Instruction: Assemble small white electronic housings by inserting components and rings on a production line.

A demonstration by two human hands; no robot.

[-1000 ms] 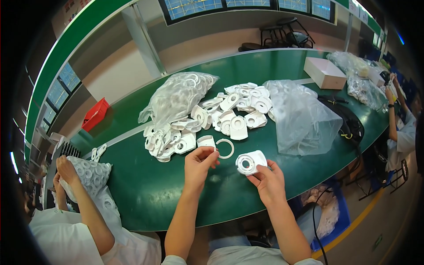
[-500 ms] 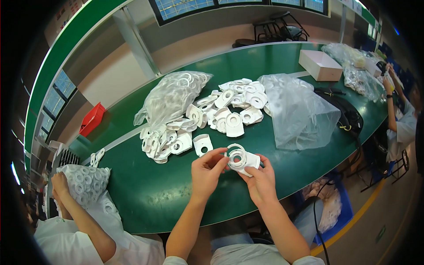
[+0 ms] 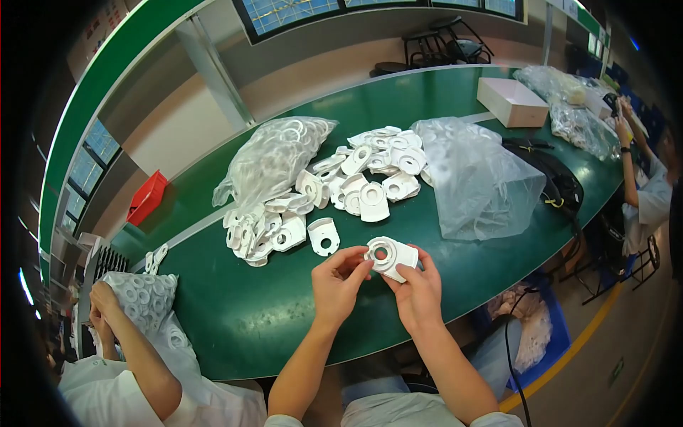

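Observation:
My right hand (image 3: 418,288) grips a flat white plastic part (image 3: 403,260) by its broad end, thumb on top and fingers beneath. A white plastic ring (image 3: 371,251) lies against the round opening at the part's other end. My left hand (image 3: 338,285) pinches at that ring's left edge with thumb and forefinger; the fingertips partly hide the contact. Just beyond my left hand, one similar white part (image 3: 324,237) with a round hole lies alone on the green table (image 3: 284,313). A heap of such parts (image 3: 373,201) spreads farther back.
A clear bag of white rings (image 3: 274,158) stands behind the heap, and a translucent bag (image 3: 484,188) lies to its right. A pale box (image 3: 514,101) and black bag (image 3: 551,174) are at the right. At left, a co-worker's hands (image 3: 104,302) are beside another ring bag (image 3: 146,295).
The ring has gone from standing tilted above the part to lying down against its round opening. My left fingers have moved in closer to the part, while my right hand keeps its hold.

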